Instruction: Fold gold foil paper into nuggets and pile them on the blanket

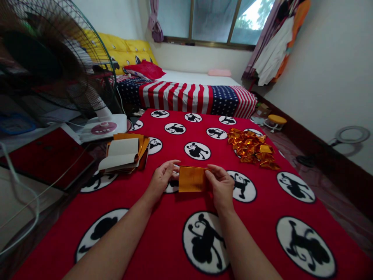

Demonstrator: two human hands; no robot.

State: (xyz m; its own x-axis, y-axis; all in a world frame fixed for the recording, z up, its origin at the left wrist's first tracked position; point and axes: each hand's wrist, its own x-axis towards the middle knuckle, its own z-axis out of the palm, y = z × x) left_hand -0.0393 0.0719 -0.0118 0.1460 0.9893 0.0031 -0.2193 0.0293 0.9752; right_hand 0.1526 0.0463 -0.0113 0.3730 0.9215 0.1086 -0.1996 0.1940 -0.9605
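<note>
A gold-orange paper sheet (191,180), folded into a small rectangle, is held up between my hands over the red cloth. My right hand (220,182) pinches its right edge between thumb and fingers. At its upper left corner is my left hand (164,175), thumb and fingertips close together and touching the top edge. On the left of the cloth lies a stack of gold and white papers (122,151). A pile of shiny folded gold foil pieces (252,146) sits on the right.
The red cloth (163,241) with monkey circles covers the surface before me. A fan (52,62) and its white base (101,126) stand at the left. Behind is a bed (186,95) with pillows. A yellow stool (276,119) is at the right.
</note>
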